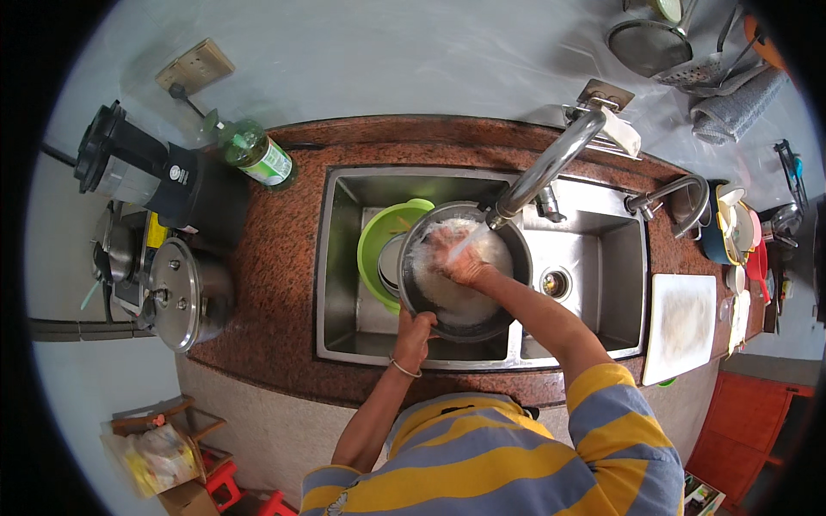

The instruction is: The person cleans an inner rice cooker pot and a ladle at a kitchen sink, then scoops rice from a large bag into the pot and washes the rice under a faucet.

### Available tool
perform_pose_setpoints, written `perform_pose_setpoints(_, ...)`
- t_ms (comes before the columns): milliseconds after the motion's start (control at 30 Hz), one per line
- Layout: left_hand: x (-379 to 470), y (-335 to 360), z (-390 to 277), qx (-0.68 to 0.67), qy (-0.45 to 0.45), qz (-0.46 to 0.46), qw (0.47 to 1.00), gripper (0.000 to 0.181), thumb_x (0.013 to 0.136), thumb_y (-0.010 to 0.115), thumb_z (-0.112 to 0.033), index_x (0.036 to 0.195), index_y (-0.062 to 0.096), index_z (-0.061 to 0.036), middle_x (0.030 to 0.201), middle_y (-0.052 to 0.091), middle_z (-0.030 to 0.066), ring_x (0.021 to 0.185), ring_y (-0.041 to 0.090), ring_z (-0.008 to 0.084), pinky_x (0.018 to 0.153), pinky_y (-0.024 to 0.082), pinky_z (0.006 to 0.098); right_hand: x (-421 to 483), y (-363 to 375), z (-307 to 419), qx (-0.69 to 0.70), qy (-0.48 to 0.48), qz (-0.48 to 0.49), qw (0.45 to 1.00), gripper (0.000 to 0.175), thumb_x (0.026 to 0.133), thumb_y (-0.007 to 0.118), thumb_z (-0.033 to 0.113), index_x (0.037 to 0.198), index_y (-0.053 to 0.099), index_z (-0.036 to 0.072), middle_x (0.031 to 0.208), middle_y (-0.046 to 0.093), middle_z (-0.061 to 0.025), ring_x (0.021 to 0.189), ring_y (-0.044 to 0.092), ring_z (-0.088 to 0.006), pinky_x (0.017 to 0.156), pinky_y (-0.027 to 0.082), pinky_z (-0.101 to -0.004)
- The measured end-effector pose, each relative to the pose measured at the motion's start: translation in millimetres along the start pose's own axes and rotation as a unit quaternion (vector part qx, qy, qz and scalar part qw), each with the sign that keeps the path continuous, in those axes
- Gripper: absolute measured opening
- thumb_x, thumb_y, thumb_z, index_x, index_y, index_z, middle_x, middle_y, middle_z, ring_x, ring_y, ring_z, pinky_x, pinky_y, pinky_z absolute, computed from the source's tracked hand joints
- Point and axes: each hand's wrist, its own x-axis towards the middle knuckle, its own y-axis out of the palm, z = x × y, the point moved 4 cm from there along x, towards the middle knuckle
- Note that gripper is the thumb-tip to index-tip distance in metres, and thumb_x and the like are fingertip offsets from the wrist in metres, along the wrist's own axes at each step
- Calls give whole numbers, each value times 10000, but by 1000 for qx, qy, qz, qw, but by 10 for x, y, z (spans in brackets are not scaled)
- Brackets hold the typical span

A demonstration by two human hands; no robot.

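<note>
A round dark metal pot (484, 326) sits over the divider of a steel double sink, with cloudy, frothy water inside. My left hand (416, 332) grips its near left rim, the thumb lying on the edge. Down in the pot, my right hand (466, 263) is under the stream from the chrome faucet (548, 164). Splashing water blurs its fingers, so whether they hold anything is hidden. Partly under the pot on the left is a green plastic basin (369, 258), which contains a pale, round dish or bowl (390, 263) and some small orange bits.
The sink's right basin (590, 258) has a drain. Right of it lie a white cutting board (681, 329) and a smaller curved faucet (671, 193). Leftward stand a pressure cooker (177, 297), a blender (139, 168) and a green bottle (258, 155). Strainers (648, 48) hang upper right.
</note>
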Motion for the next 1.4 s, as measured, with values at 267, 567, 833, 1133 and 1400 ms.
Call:
perform_pose_setpoints(267,82,-57,73,-23,-36,26,999,636,666,464,23,1273,338,-119,938,531,79,662,562,183,452,521,294,-535,459,290,257,118,359,890,416,777,553,351,1064,620,57,1039,632,-150,981,600,-303,889,452,-381)
perform_pose_setpoints(567,26,29,8,-5,-25,16,1000,456,669,489,40,1113,445,-55,834,541,70,646,563,180,472,508,304,-240,818,245,256,253,180,916,483,740,640,375,1072,588,28,1009,590,-237,954,571,-359,832,451,-396)
perform_pose_setpoints(833,58,3,-9,-1,4,-9,1000,457,669,495,39,1112,439,-58,858,550,83,656,565,191,471,506,305,-175,137,-80,38,79,145,986,373,737,585,317,1014,621,70,1086,584,-157,1001,555,-309,886,401,-469)
perform_pose_setpoints(1133,92,-63,90,-12,-35,22,999,572,649,484,39,1196,372,-90,924,536,106,695,580,217,476,537,332,-695,728,491,368,164,298,866,387,766,545,308,993,617,3,1053,607,-202,1006,578,-314,853,452,-389)
perform_pose_setpoints(1400,43,-85,29,-26,-24,6,999,347,673,503,43,1016,487,-5,821,569,83,617,589,202,450,520,321,90,-134,165,213,118,28,969,297,780,576,303,888,632,32,872,629,-150,843,596,-321,708,480,-429)
